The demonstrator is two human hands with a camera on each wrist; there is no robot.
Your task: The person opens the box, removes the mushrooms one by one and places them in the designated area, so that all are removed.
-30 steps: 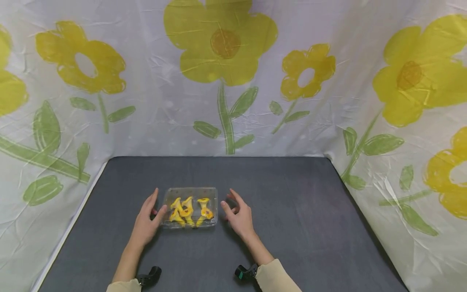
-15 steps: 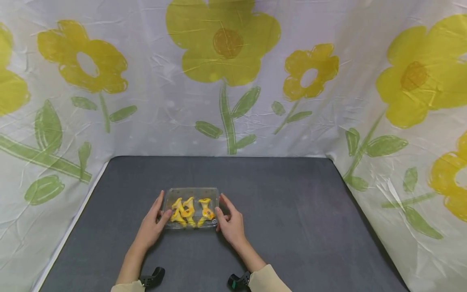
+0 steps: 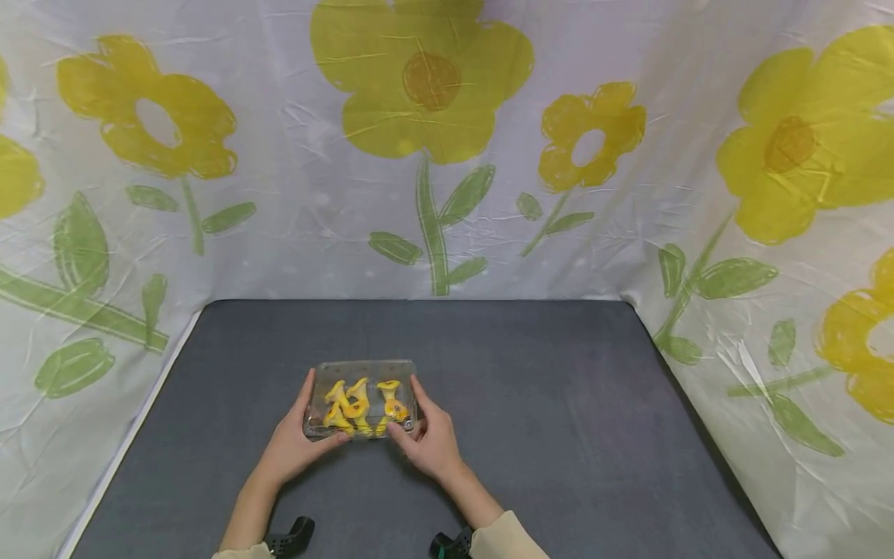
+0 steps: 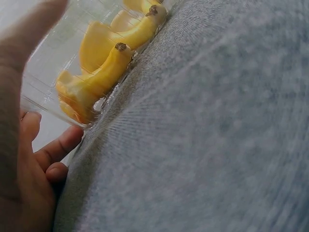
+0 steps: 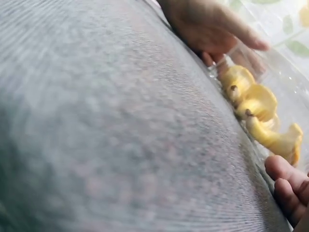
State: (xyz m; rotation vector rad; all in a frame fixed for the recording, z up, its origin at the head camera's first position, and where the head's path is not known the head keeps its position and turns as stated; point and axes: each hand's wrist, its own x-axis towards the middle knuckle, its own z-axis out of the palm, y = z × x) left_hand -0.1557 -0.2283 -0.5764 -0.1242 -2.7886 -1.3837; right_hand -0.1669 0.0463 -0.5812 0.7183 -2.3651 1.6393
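A clear plastic box (image 3: pixel 366 362) stands on the dark table with several yellow trumpet-shaped mushrooms (image 3: pixel 356 406) inside it. My left hand (image 3: pixel 289 444) holds the box's left side, its thumb along the front edge. On the opposite side my right hand (image 3: pixel 431 445) grips the box, thumb over the front right corner. The left wrist view shows mushrooms (image 4: pixel 99 84) with brown-tipped stems through the clear wall, and fingertips (image 4: pixel 72 137) low at the box's corner. In the right wrist view, fingers (image 5: pixel 280 166) reach the near end of the box beside the mushrooms (image 5: pixel 260 104).
The table has a dark grey cloth (image 3: pixel 559 411). Behind it and at both sides hangs a white curtain (image 3: pixel 300 233) printed with yellow flowers. A black wrist strap camera sits on the left wrist (image 3: pixel 289 537) and another on the right wrist (image 3: pixel 452 543).
Both hands have come in from beside the box to its two sides. Their thumbs have moved down to its front edge.
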